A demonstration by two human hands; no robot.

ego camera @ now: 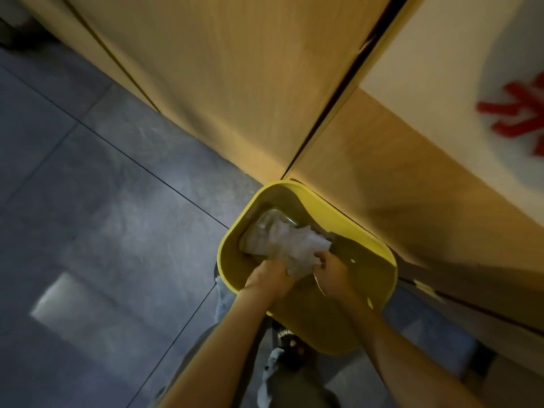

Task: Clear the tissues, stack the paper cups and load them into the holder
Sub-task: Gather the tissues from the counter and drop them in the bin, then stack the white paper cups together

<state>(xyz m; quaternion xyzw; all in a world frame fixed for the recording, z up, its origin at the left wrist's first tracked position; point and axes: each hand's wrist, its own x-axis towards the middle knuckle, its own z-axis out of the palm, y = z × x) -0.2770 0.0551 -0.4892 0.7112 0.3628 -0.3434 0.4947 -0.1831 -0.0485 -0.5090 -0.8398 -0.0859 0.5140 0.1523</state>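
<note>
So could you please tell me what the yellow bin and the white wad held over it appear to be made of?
The yellow bin looks like moulded plastic: one even colour, rounded rim, slight sheen. The white wad looks like crumpled tissue paper, matte and creased; both the left hand and right hand clutch it. Blur leaves both uncertain.

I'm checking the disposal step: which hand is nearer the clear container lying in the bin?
Left. The left hand grips the tissues just below the clear container; the right hand holds them farther right, over the yellow bin.

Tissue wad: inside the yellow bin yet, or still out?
Inside: the tissue wad sits below the yellow bin rim, gripped by left hand and right hand.
</note>
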